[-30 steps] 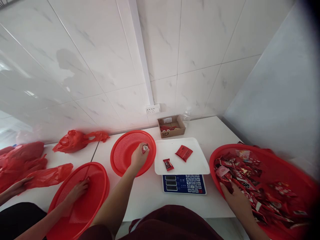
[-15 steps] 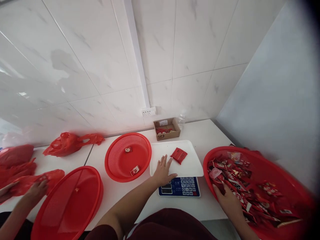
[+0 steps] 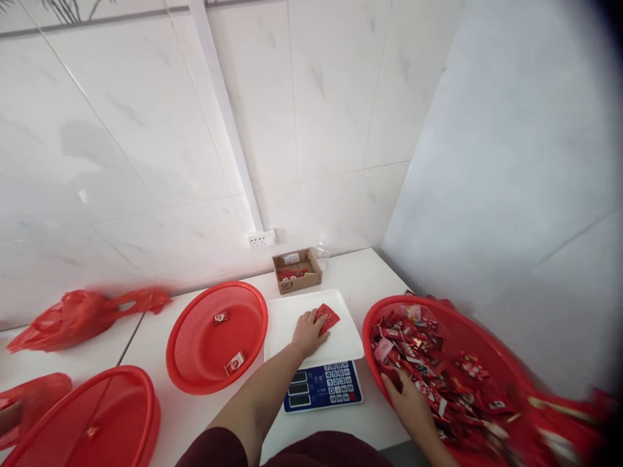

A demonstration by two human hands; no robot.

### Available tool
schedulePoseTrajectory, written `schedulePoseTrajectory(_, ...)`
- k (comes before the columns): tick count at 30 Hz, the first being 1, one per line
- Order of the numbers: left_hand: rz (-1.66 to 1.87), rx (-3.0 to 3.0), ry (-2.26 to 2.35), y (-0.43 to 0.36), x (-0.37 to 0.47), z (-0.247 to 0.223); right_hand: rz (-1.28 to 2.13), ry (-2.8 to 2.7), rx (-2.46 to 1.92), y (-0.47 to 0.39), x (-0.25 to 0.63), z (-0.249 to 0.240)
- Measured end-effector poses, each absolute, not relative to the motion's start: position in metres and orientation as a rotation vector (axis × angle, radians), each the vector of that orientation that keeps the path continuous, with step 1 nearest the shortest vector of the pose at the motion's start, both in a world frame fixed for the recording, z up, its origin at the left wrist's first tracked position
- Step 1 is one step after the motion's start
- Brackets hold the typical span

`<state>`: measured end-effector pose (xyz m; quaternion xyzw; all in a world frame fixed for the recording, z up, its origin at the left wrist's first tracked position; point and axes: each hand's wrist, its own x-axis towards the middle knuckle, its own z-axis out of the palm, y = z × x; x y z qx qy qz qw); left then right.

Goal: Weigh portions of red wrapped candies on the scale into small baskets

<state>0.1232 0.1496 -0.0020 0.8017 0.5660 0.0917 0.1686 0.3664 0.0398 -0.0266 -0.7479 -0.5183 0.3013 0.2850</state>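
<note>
On the white scale tray (image 3: 292, 321), my left hand (image 3: 308, 333) has its fingers closed over the edge of a red packet (image 3: 329, 316). The scale's blue keypad panel (image 3: 321, 387) lies in front of the tray. My right hand (image 3: 406, 399) is at the near left side of a large red basket (image 3: 487, 331) heaped with small red packets (image 3: 418, 350). Its thumb and fingers are around something red at the basket's edge, too hidden to name.
A red basket (image 3: 209, 337) with two small packets stands left of the tray. Another red basket (image 3: 117, 415) is nearer. Behind the tray sits a cardboard box (image 3: 300, 282). Red plastic bags (image 3: 80, 318) and a person's hand (image 3: 10, 418) are at far left.
The view has shifted, so things sit further left and lower. My left hand has moved from beside the red packet onto it and closed. My right hand stays at the large basket.
</note>
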Motion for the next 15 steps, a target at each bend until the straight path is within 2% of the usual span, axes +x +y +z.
schedulePoseTrajectory(7,0.408,2.172,1.716,0.139,0.103,0.003,0.857,-1.391,-2.066,0.040,0.366,-0.021)
schedulePoseTrajectory(13,0.669,2.010,1.912,0.125,0.049,0.038,0.816,-1.427,-2.171,0.041,0.367,-0.022)
schedulePoseTrajectory(15,0.654,1.911,2.084,0.117,0.021,0.049,0.789,-1.438,-2.185,0.041,0.368,-0.024)
